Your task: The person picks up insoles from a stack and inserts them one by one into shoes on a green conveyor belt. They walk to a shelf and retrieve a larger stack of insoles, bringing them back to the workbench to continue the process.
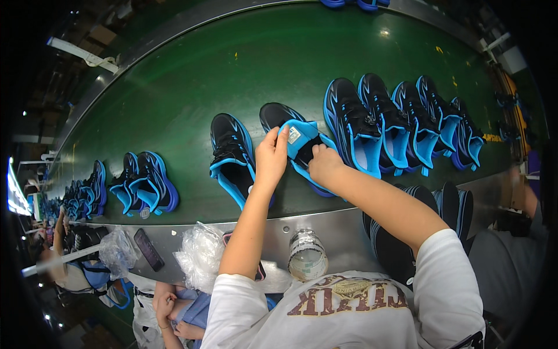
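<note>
Here's the green bench (174, 81) sweeping past me, five black-and-blue shoes (410, 104) crowding my right, another shoe (231, 142) left, crumpled plastic (200, 256) and a tape roll (308, 259) nearer me. Between them on the bench, my shoe (303, 152): black, lined bright blue. My left hand (272, 154) clamps its tongue (302, 129); my right hand's (324, 164) fingers dip inside, grip hidden. White label (294, 135) showing.

A metal ledge (343, 232) borders the green worktop (279, 64).
</note>
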The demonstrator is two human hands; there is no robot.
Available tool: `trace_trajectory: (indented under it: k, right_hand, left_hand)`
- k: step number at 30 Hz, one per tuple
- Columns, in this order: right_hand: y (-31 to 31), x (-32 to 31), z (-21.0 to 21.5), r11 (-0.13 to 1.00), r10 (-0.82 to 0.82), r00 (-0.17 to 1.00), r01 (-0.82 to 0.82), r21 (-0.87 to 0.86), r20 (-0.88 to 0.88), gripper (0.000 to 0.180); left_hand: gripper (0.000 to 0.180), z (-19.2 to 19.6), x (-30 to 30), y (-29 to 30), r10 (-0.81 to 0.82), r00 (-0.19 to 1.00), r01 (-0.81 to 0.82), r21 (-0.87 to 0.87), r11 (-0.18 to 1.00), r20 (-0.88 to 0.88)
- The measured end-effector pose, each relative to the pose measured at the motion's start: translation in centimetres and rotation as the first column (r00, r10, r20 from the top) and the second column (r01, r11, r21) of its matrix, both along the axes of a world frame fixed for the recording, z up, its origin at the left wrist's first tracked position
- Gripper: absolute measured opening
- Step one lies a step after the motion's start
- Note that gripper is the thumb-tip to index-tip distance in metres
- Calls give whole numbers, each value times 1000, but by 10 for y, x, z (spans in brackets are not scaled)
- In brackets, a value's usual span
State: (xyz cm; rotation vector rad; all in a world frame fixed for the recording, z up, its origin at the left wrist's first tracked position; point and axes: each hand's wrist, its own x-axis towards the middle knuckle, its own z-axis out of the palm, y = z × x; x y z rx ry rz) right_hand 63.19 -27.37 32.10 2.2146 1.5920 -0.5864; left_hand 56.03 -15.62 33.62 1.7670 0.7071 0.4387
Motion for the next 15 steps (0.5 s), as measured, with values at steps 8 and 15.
trace_trajectory:
  k: [8, 15]
  right_hand:
    - [4, 2, 0, 957, 209, 976, -191, -219, 61, 30]
    - [-6, 14, 5, 893, 431, 902, -427, -144, -6, 18]
  left_hand:
    - [31, 1, 0, -1, 18, 1000, -17, -75, 997, 12]
    - [26, 8, 9, -9, 62, 991, -95, 310, 946, 117]
